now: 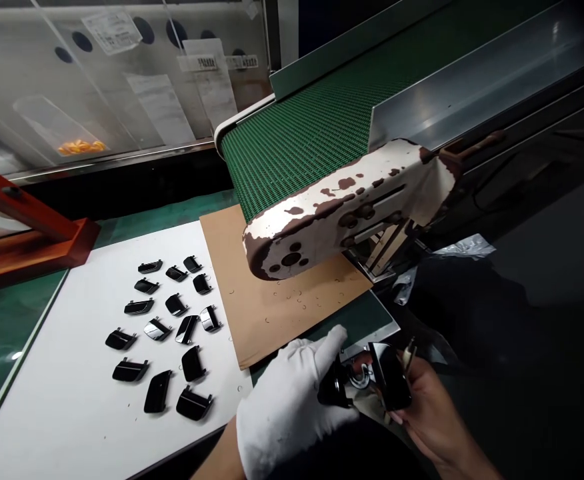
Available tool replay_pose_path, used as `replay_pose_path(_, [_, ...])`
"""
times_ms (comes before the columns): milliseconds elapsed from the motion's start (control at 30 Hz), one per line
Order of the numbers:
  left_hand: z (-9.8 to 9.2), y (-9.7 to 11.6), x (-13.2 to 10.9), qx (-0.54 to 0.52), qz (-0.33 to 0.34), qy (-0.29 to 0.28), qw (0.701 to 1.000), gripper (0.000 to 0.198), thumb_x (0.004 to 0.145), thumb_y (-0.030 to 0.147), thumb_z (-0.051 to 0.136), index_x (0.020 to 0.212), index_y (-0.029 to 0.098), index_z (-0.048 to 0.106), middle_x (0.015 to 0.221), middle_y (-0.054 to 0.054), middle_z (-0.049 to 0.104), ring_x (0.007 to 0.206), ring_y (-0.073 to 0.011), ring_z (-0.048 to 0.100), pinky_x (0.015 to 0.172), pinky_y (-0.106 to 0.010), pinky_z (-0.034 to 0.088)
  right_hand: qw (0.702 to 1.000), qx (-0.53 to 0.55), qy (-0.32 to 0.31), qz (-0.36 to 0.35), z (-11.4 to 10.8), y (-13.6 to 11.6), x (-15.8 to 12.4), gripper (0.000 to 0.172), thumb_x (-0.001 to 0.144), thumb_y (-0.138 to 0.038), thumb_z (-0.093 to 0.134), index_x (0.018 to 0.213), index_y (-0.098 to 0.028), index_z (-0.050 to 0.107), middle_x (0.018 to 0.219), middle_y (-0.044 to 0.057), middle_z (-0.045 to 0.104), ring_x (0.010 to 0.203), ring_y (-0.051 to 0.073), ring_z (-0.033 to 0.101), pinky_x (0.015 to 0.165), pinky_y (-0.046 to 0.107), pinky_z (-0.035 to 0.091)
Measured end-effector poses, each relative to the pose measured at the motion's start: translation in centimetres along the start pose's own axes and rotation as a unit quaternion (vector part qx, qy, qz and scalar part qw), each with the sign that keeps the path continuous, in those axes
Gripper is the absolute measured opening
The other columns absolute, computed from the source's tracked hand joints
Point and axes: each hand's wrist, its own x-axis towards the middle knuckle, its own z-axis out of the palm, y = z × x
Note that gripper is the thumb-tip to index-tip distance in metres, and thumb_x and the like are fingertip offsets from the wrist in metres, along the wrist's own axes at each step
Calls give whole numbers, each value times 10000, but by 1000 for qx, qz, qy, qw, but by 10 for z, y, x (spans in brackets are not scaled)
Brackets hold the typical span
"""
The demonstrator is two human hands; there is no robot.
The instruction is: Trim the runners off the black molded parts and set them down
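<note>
My left hand (pixel 297 400), in a white glove, is closed around a glossy black part (pixel 335 387) at the bottom centre. Just right of it, my bare right hand (pixel 429 407) grips another glossy black piece (pixel 391 377). A slim metal-tipped tool (pixel 409 353) sticks up by the right fingers; how it is held is partly hidden. Between the hands the two pieces are close, with shiny curved surfaces showing. Several black parts (pixel 157 391) lie spread over the white sheet (pixel 72 400) to the left.
A green conveyor belt (pixel 302 140) with a chipped white end housing (pixel 322 207) rises to the right. Brown cardboard (pixel 252 313) with small curved scraps lies under it. An orange-red frame (pixel 67 233) stands at the left, and plastic bags (pixel 467 247) lie right of the belt.
</note>
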Motion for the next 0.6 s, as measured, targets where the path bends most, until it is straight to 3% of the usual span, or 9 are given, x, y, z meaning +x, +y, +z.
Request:
replay_pose_path(100, [-4,2,3,2,43,2,999,714,764,296,730,1383,251,376,828,-15,696,699,-214,653,642,-295,533,1000,-21,-4,2,-3,-2,-1,332,696,-480,780,636,-168,684,440,-66,411,395,49,275,371,188,252])
replay_pose_path(233, [5,-5,-6,-29,86,41,995,765,791,303,720,1430,285,300,1061,-48,701,896,-232,674,818,-340,540,1000,-23,-10,-2,-5,-5,-4,303,676,-454,801,635,-174,693,547,1,567,496,109,455,466,232,381])
replay_pose_path(433, [38,-13,-28,-116,11,148,982,841,745,394,776,1442,317,311,1189,-69,667,1065,-255,658,945,-371,537,999,40,-5,30,4,-3,1,353,602,-521,816,630,-185,713,648,68,696,619,183,608,476,241,418])
replay_pose_path(600, [59,5,-26,-268,-22,247,931,847,696,410,800,1416,336,361,1148,-23,690,1012,-222,696,927,-326,563,991,106,2,78,13,13,3,415,515,-573,830,569,-212,634,584,14,636,472,128,509,347,200,310])
